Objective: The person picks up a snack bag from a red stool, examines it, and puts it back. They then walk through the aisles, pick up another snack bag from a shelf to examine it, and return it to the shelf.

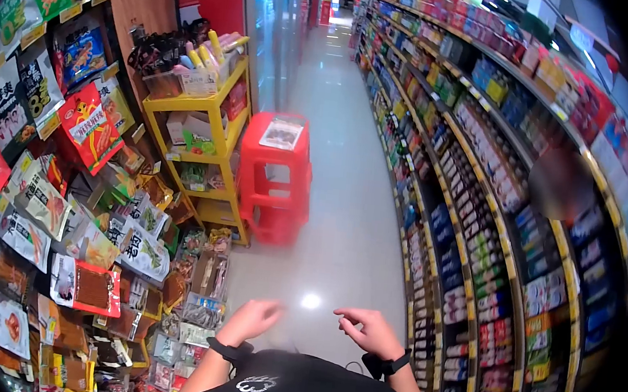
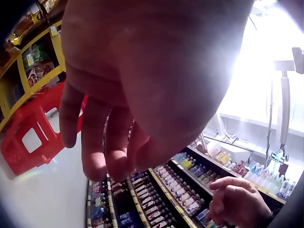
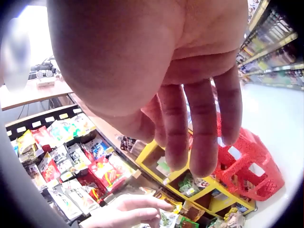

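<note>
Both hands hang in front of the body over the shop aisle, with nothing in them. The left hand (image 1: 253, 320) has its fingers loosely bent, pointing inward; up close in the left wrist view the palm and hanging fingers (image 2: 93, 159) fill the middle. Across a gap from it, the right hand (image 1: 373, 330) points back toward the left one, its fingers relaxed. In the right wrist view the right fingers (image 3: 202, 142) hang down, slightly spread. Nearest to the hands is the glossy floor (image 1: 329, 273); a dark band circles each wrist.
Hanging snack packets (image 1: 86, 284) line the left side. Beyond them stand a yellow shelf rack (image 1: 223, 123) and a stack of red plastic stools (image 1: 276, 173) with a paper on top. Long shelves of bottles (image 1: 476, 234) run along the right. The aisle floor stretches ahead between both sides.
</note>
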`<action>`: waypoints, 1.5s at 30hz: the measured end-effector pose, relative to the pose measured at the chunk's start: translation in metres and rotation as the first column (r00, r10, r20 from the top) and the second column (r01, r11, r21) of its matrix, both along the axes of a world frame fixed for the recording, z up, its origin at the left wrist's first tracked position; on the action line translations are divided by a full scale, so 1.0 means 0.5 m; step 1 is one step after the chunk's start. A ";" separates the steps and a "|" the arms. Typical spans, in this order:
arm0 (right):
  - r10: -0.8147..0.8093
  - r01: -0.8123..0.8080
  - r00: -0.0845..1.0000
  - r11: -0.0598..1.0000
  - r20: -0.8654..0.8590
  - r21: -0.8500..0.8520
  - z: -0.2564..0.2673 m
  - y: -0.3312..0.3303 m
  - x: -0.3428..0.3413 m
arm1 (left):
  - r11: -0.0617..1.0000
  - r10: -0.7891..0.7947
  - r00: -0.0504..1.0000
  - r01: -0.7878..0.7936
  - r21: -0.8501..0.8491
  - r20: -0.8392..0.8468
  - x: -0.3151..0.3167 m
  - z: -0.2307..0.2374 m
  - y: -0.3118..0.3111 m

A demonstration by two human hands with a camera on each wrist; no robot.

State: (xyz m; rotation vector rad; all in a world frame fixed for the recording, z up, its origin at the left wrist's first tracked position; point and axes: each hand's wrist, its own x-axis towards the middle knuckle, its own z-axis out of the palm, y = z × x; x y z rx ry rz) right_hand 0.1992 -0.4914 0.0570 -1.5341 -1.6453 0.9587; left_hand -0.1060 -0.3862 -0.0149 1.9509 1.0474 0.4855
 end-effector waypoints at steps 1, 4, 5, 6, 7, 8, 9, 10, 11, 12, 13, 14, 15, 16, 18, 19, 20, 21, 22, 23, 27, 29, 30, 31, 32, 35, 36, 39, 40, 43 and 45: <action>0.049 -0.051 0.997 0.998 0.055 0.045 0.004 0.042 0.000 | 1.000 0.009 1.000 -0.008 0.015 -0.027 -0.007 -0.006 0.034; 0.076 -0.082 0.981 0.996 0.178 0.026 0.020 0.153 -0.005 | 0.998 0.063 0.998 -0.063 0.005 -0.007 -0.031 -0.037 0.115; 0.069 -0.072 0.986 0.997 0.154 0.016 0.031 0.183 -0.012 | 0.994 0.107 0.994 -0.107 -0.004 0.037 -0.037 -0.046 0.139; 0.072 -0.074 0.985 0.997 0.158 0.004 0.037 0.211 -0.019 | 0.994 0.109 0.993 -0.109 -0.016 0.041 -0.043 -0.041 0.160; 0.074 -0.080 0.986 0.996 0.146 0.031 0.041 0.236 -0.025 | 0.992 0.122 0.992 -0.122 -0.002 0.020 -0.049 -0.029 0.182; 0.077 -0.085 0.988 0.995 0.131 0.057 0.044 0.259 -0.031 | 0.991 0.136 0.991 -0.136 0.011 -0.004 -0.055 -0.020 0.200; 0.081 -0.089 0.987 0.995 0.137 0.054 0.052 0.279 -0.039 | 0.989 0.148 0.989 -0.148 0.005 -0.006 -0.061 -0.029 0.219; 0.097 -0.113 0.984 0.989 0.146 0.099 0.049 0.300 -0.043 | 0.989 0.148 0.989 -0.148 -0.009 -0.017 -0.065 -0.031 0.235; 0.106 -0.118 0.983 0.990 0.152 0.077 0.057 0.316 -0.047 | 0.987 0.156 0.988 -0.156 0.029 0.010 -0.068 -0.031 0.249; 0.111 -0.122 0.981 0.991 0.157 0.057 0.066 0.331 -0.053 | 0.984 0.160 0.986 -0.162 0.068 0.037 -0.071 -0.031 0.264; 0.096 -0.109 0.990 0.986 0.108 0.124 0.049 0.349 -0.055 | 0.983 0.168 0.984 -0.172 0.065 0.066 -0.072 -0.031 0.276; 0.092 -0.103 0.991 0.988 0.101 0.113 0.046 0.364 -0.056 | 0.985 0.163 0.985 -0.167 0.054 0.058 -0.074 -0.031 0.291; 0.096 -0.106 0.991 0.988 0.090 0.112 0.045 0.381 -0.055 | 0.986 0.163 0.985 -0.164 0.029 0.049 -0.073 -0.024 0.304; 0.102 -0.110 0.992 0.988 0.076 0.109 0.043 0.397 -0.055 | 0.986 0.164 0.986 -0.164 0.001 0.037 -0.073 -0.022 0.314; 0.107 -0.113 0.992 0.990 0.070 0.086 0.033 0.434 -0.049 | 0.986 0.161 0.987 -0.162 0.034 0.024 -0.072 -0.044 0.341; 0.106 -0.111 0.992 0.991 0.071 0.070 0.032 0.454 -0.047 | 0.984 0.159 0.987 -0.161 0.079 0.019 -0.074 -0.053 0.353; 0.107 -0.110 0.992 0.993 0.068 0.050 0.032 0.473 -0.046 | 0.984 0.168 0.986 -0.168 0.064 0.004 -0.077 -0.064 0.362; 0.126 -0.128 0.990 0.991 0.066 0.030 0.031 0.497 -0.042 | 0.985 0.167 0.986 -0.168 0.049 0.020 -0.072 -0.058 0.375; 0.138 -0.137 0.989 0.990 0.051 -0.021 0.029 0.522 -0.039 | 0.985 0.167 0.985 -0.169 0.034 0.036 -0.066 -0.049 0.389; 0.159 -0.159 0.986 0.987 0.049 -0.008 0.019 0.550 -0.033 | 0.986 0.167 0.986 -0.168 0.012 0.026 -0.063 -0.038 0.403; 0.228 -0.230 0.973 0.971 0.033 0.063 -0.019 0.684 -0.008 | 0.968 0.243 0.969 -0.245 -0.053 -0.037 -0.040 -0.020 0.473; 0.262 -0.263 0.965 0.956 0.027 0.133 -0.038 0.761 0.007 | 0.954 0.290 0.957 -0.290 -0.068 -0.010 -0.024 -0.012 0.522; 0.268 -0.266 0.963 0.956 0.005 0.122 -0.041 0.798 0.015 | 0.943 0.327 0.945 -0.324 -0.078 0.031 -0.016 -0.006 0.548; 0.280 -0.282 0.960 0.953 0.029 0.116 -0.039 0.838 0.025 | 0.919 0.374 0.928 -0.371 -0.129 -0.008 -0.003 0.004 0.577; 0.291 -0.296 0.955 0.949 0.055 0.109 -0.038 0.881 0.039 | 0.917 0.375 0.927 -0.375 -0.137 -0.028 0.012 0.003 0.613; 0.271 -0.269 0.962 0.960 -0.018 0.073 -0.061 0.988 0.077 | 0.874 0.465 0.885 -0.463 -0.145 -0.026 0.050 -0.006 0.691; 0.255 -0.250 0.966 0.963 -0.040 0.100 -0.072 1.026 0.092 | 0.863 0.471 0.880 -0.474 -0.176 -0.059 0.068 0.003 0.729; 0.224 -0.222 0.970 0.974 -0.096 0.035 -0.106 1.125 0.131 | 0.911 0.408 0.908 -0.411 -0.017 -0.090 0.117 0.028 0.852; 0.235 -0.235 0.965 0.972 -0.116 0.012 -0.115 1.155 0.140 | 0.899 0.438 0.896 -0.437 0.031 -0.070 0.129 0.025 0.888; 0.191 -0.215 0.950 0.974 -0.247 -0.071 -0.148 1.240 0.164 | 0.862 0.505 0.860 -0.500 0.083 -0.074 0.167 0.011 1.004; 0.202 -0.227 0.950 0.970 -0.237 -0.086 -0.158 1.287 0.172 | 0.840 0.543 0.833 -0.538 0.072 -0.104 0.190 0.001 1.052</action>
